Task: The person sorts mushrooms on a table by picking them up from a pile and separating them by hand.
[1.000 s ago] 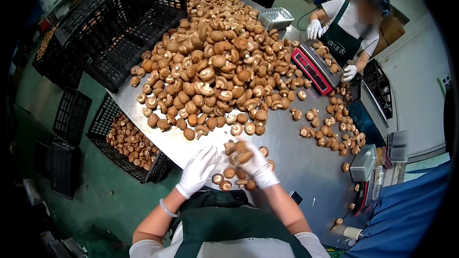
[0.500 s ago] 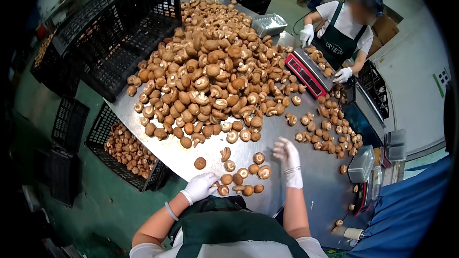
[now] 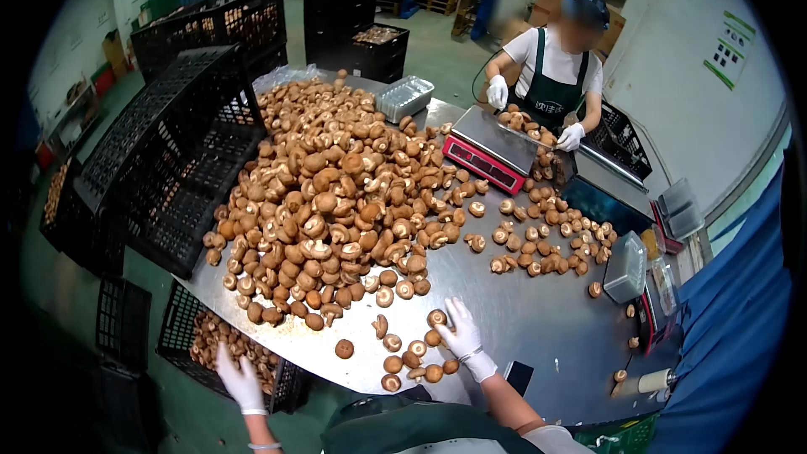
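Note:
Brown mushrooms (image 3: 412,359) lie in a small loose group near the table's front edge. My right hand (image 3: 464,340), in a white glove, is at the right side of this group, fingers stretched out and touching or very near a mushroom (image 3: 436,318); its palm side is hidden. Off the table to the left, my gloved left hand (image 3: 240,378) is over a black crate (image 3: 178,324) of mushrooms, its fingers spread and nothing visible in them. Behind the small group rises a large heap of mushrooms (image 3: 328,193).
Across the metal table (image 3: 538,328), a co-worker (image 3: 559,76) in white gloves handles mushrooms by a red scale (image 3: 483,164). Clear plastic trays (image 3: 405,99) stand at the back. A tipped black crate (image 3: 189,151) borders the heap. A dark flat object (image 3: 518,377) lies beside my right forearm.
My left hand has left the mushrooms at the table edge and moved left over the crate. My right hand has come in against the small group. The view has tilted up.

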Action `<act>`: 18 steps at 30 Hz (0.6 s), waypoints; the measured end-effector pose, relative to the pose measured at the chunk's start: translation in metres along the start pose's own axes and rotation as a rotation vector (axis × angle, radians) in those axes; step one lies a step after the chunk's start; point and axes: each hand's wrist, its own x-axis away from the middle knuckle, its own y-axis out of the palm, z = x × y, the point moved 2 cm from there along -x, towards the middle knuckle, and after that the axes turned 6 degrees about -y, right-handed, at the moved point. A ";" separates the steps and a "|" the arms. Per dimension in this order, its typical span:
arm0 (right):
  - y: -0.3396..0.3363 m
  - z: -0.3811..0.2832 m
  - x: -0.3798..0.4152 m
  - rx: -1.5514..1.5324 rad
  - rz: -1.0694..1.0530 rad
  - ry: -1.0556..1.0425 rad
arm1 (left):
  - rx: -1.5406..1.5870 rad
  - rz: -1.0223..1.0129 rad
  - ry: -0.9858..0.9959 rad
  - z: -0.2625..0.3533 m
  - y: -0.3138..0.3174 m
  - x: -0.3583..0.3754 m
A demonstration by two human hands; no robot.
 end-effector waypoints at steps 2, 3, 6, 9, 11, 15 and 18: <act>0.016 -0.009 0.003 0.082 -0.089 0.014 | 0.082 -0.125 0.044 0.024 0.030 0.010; 0.020 -0.017 0.005 0.161 -0.136 0.020 | 0.134 -0.230 0.035 0.038 0.046 0.016; 0.033 -0.012 0.003 0.246 -0.108 0.010 | 0.019 -0.343 0.230 0.090 0.078 0.035; 0.032 -0.009 0.002 0.211 -0.036 0.036 | -0.037 -0.384 0.434 0.117 0.109 0.046; 0.033 -0.005 0.004 0.243 -0.078 -0.008 | -0.003 -0.414 0.464 0.128 0.124 0.051; 0.034 -0.004 0.005 0.242 -0.076 0.013 | -0.047 -0.395 0.469 0.129 0.136 0.054; 0.029 -0.009 0.005 0.246 -0.113 0.018 | -0.039 -0.389 0.463 0.130 0.135 0.052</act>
